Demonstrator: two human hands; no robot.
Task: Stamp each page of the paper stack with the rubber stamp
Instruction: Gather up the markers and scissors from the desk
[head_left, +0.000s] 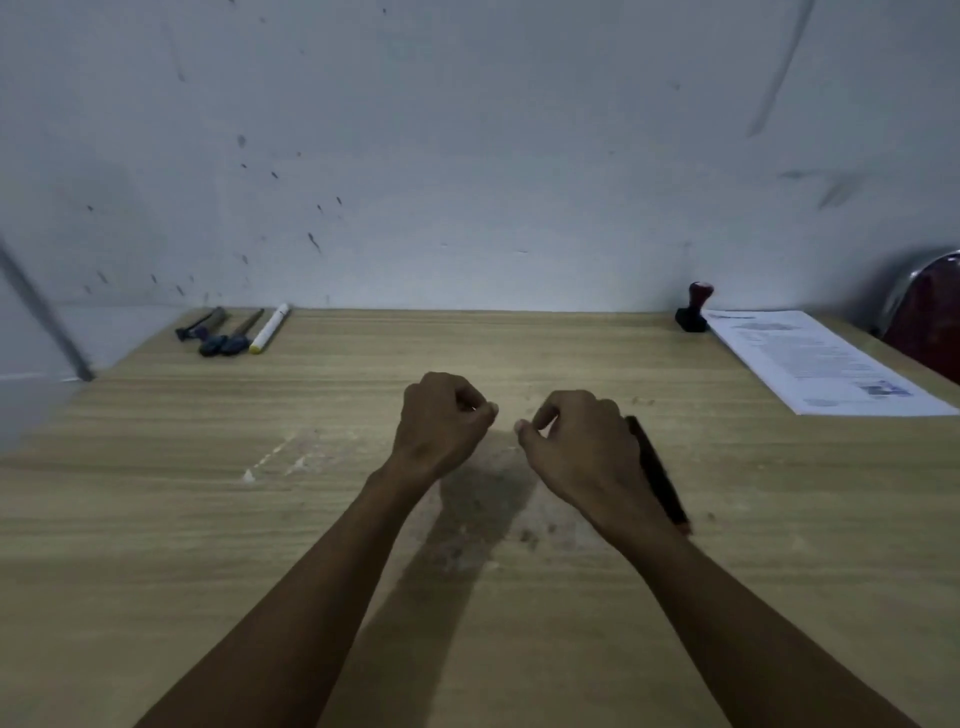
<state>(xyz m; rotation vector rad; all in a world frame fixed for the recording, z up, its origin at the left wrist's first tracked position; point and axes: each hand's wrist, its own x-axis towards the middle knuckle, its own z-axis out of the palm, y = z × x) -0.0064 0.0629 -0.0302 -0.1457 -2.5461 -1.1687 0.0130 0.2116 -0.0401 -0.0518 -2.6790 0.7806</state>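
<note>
Looked down on a worn wood-grain surface (156, 519) set against a pale, scuffed wall. Found at the far left, close to the wall, a small cluster of dark pens (215, 338) with a white marker (270, 328) just beside them, none of it wanted for the job. Held the left hand (441, 421) low over the middle of the surface, fingers loosely curled round nothing. Held the right hand (576, 441) near it but apart from it, curled just as loosely, thumb and forefinger plainly empty. Noted a long dark strip (657, 473) lying along the outer edge of that hand; could not tell what it was, nor whether the hand touched it. Spotted the rubber stamp (693, 309) standing upright at the back right by the wall, well away from both hands, and just to its right the paper stack (815, 358), lying flat and angled toward the right edge, printed top page showing. Glimpsed part of a chair (924, 312) beyond that corner. Judged the work not yet begun: neither stamp nor paper in hand, and could not make out any stamp mark on the top page at that range. Reckoned the next move called for a reach to the far right, probably to draw the stack in front, then to take the stamp by its handle and press it square on the top page.
</note>
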